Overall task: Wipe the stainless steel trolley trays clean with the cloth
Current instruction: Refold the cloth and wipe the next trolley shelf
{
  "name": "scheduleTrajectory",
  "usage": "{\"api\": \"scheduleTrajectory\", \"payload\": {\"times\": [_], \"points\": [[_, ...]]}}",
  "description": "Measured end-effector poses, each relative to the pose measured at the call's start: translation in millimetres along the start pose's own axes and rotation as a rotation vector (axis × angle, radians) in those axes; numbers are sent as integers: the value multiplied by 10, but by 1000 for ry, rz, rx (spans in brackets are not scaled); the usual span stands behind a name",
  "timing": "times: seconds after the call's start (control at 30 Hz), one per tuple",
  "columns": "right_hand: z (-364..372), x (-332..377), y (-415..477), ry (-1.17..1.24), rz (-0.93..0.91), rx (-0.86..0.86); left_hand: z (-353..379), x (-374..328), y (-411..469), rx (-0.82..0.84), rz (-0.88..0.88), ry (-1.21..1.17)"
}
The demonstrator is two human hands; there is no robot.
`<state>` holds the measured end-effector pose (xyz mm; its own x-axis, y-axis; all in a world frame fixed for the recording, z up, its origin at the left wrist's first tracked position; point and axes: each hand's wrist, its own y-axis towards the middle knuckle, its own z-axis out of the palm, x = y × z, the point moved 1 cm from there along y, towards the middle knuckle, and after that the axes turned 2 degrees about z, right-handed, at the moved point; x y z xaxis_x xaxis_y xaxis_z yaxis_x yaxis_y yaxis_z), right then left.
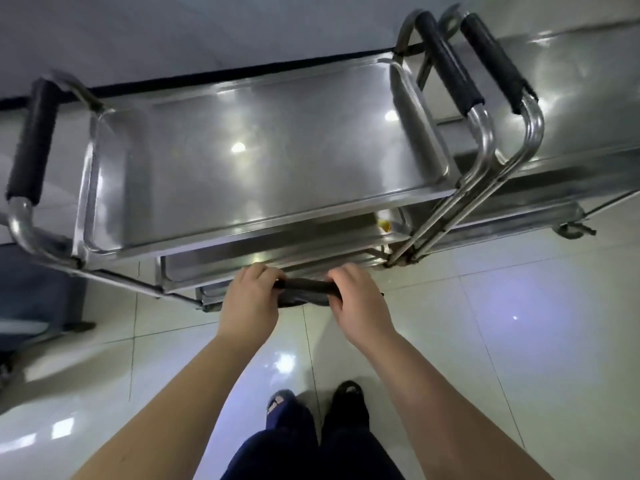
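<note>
Below the top tray, a shallow brushed-steel pan with rounded corners and raised rim, both hands hold a dark, rolled cloth stretched between them at the lower tray edge. Left hand and right hand each curl fingers round a cloth end. Foam-sleeved tube handles flank the trolley; glossy tiled floor underneath.

Dim, soft overhead light — glare spots on the top tray; wide-angle edges bend.
</note>
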<state>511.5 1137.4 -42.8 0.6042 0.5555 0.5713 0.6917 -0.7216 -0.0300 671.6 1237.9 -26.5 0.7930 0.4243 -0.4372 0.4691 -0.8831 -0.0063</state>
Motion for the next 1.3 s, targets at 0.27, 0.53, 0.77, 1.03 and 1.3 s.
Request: {"api": "scheduleTrajectory", "payload": {"times": [0.27,0.53,0.77,1.03,1.3], "points": [[737,-295,191,73,98,18,618,536,129,95,-69,-76],[2053,-1381,838,6,24,-28,2148,1358,704,-18,-64,-154],[2585,-2206,1725,-135,-150,-182,3233,1794,1688,-40,-15,-237],[2881,-2682,2872,-455,-41,-189,3681,1937,2744,-124,-51,-29],[3112,-2372,2636,-405,-178,-77,3488,2437,3176,-345,-54,-105]]}}
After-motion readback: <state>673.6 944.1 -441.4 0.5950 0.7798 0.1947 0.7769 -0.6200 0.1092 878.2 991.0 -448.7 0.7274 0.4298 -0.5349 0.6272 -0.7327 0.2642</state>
